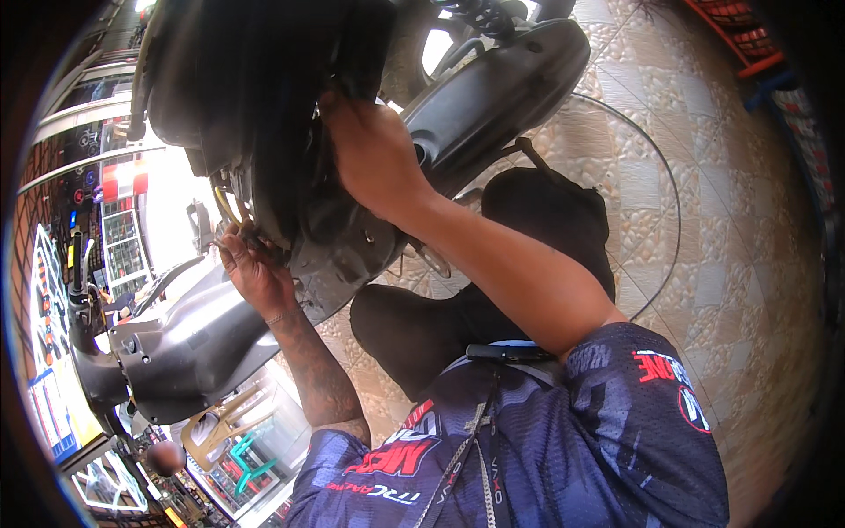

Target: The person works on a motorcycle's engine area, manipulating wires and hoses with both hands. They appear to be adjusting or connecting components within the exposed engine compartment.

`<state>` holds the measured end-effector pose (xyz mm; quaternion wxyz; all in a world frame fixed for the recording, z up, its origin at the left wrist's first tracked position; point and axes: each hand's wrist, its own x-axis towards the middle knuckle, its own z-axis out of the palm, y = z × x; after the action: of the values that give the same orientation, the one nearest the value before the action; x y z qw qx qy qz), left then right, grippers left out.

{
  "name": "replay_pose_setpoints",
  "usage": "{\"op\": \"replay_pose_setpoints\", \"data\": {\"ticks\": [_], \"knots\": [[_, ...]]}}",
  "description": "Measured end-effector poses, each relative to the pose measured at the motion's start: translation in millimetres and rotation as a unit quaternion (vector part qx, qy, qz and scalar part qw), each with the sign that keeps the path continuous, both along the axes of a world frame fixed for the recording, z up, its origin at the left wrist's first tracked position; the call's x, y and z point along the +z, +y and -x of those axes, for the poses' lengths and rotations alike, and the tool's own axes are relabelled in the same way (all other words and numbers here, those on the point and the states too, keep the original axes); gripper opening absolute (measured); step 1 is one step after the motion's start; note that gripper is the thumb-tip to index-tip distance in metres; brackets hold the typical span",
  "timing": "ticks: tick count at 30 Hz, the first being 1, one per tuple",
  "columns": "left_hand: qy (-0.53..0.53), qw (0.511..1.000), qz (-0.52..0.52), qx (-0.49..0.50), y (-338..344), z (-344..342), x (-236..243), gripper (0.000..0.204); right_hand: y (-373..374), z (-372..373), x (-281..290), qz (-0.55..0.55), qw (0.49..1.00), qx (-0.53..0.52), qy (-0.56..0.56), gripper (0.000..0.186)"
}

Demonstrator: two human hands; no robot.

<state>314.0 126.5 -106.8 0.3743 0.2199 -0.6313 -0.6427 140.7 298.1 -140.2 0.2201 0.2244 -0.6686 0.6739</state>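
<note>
A dark motor scooter (202, 343) stands before me with its side panels off around the middle. My left hand (257, 271) is at the frame under the dark underseat box (246, 79). Its fingers are bent and closed on something small and dark, beside a yellow cable (231, 207). My right hand (374, 158) reaches up into the gap between that box and the grey-black engine cover (493, 97). The fingertips of the right hand are hidden in the dark gap, so what they touch does not show.
A coil spring shock absorber (480, 16) rises above the engine cover. On the patterned tile floor (713, 194) lies a thin black hose (673, 176) in a curve. Shop shelves (123, 220), a beige chair (207, 440) and a green stool (249, 462) are at the left. An orange rack (744, 40) stands far right.
</note>
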Motion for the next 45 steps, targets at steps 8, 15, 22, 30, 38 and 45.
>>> {"op": "replay_pose_setpoints", "data": {"ticks": [8,15,22,30,38,45], "knots": [[-0.008,1.0,0.012,0.016,7.0,5.7,1.4,0.033,3.2,0.2,6.7,0.083,0.994,0.05,-0.047,0.019],[-0.009,1.0,-0.006,0.021,10.1,6.8,2.9,0.034,7.9,-1.9,9.8,0.116,0.98,0.123,-0.105,0.021],[-0.015,0.999,0.038,0.014,0.9,4.0,1.5,0.035,19.4,11.0,41.5,0.032,0.935,0.212,-0.282,0.013],[0.002,1.0,0.002,0.026,-4.0,-1.0,-3.6,0.026,22.6,26.9,83.6,0.325,0.579,0.314,-0.678,0.016],[0.019,1.0,-0.009,0.006,-8.8,0.8,-5.2,0.026,5.0,19.3,81.9,0.366,0.598,0.269,-0.66,0.017],[0.041,0.999,-0.002,-0.024,-4.3,3.2,-1.2,0.024,-12.5,4.7,52.8,0.355,0.717,0.194,-0.567,0.029]]}}
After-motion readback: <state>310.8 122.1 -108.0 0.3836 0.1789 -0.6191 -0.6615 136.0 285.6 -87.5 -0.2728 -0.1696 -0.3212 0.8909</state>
